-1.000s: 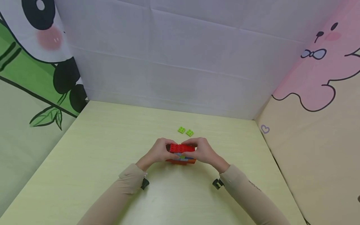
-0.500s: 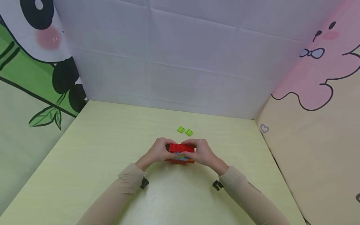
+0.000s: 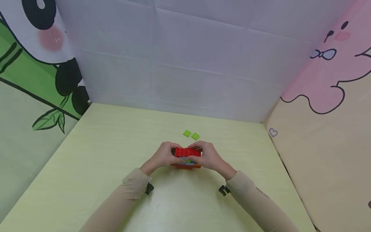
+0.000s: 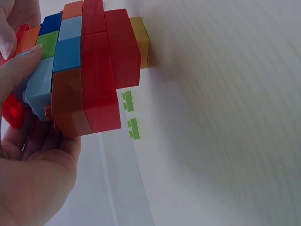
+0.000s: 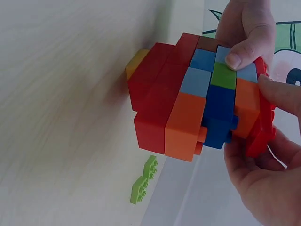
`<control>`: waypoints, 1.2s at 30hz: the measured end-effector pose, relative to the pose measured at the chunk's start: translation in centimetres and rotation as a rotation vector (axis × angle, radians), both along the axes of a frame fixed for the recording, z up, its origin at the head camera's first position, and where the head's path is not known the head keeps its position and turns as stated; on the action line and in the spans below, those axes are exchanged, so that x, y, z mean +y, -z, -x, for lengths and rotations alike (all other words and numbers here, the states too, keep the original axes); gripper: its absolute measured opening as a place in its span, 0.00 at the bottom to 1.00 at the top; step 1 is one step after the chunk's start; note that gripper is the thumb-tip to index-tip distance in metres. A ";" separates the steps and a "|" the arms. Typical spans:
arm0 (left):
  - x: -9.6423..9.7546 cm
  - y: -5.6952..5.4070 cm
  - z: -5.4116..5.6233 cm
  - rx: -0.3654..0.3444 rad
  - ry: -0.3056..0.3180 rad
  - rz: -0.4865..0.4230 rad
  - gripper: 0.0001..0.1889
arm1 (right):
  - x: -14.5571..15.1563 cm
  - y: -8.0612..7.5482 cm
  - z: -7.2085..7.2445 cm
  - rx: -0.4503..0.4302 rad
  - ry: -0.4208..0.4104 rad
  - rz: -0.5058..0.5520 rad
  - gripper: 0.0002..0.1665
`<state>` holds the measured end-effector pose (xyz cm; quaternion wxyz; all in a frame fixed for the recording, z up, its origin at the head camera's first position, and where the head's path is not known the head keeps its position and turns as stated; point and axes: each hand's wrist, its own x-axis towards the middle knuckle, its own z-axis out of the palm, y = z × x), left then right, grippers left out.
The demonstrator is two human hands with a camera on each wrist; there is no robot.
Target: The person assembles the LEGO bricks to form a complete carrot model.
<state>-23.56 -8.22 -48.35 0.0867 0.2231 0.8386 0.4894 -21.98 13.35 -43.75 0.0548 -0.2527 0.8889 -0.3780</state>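
Observation:
A block of joined toy building bricks [image 5: 197, 94] stands on the table between both hands, its layers red, orange, brown, light blue, dark blue and green. Red studded bricks [image 3: 188, 152] form its top, and a yellow brick [image 4: 140, 41] shows at its base. My left hand [image 3: 165, 155] grips the left end, thumb across the near side and fingers behind. From the other end my right hand [image 3: 209, 156] grips it likewise, its thumb close to the left thumb near the green brick [image 5: 223, 75]. The fingers behind the bricks are partly hidden.
Two flat lime-green bricks [image 3: 187, 133] lie side by side on the pale wooden table [image 3: 121, 135], just beyond the hands. A white wall sheet [image 3: 174, 64] rises at the table's back edge. Printed panels stand left and right.
Both hands keep their grip on the brick block, which stays in nearly the same place. Only very slight shifts of the right hand and the camera show.

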 end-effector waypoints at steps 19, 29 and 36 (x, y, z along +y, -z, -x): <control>0.0 0.2 0.4 0.030 0.018 -0.029 0.15 | -0.2 0.0 0.2 -0.020 0.007 -0.067 0.19; 0.1 0.3 0.3 0.035 0.016 -0.026 0.15 | 0.0 0.3 0.2 -0.021 0.008 -0.040 0.19; 0.1 0.3 0.3 0.037 0.018 -0.028 0.16 | 0.1 0.8 0.1 -0.006 0.003 0.004 0.18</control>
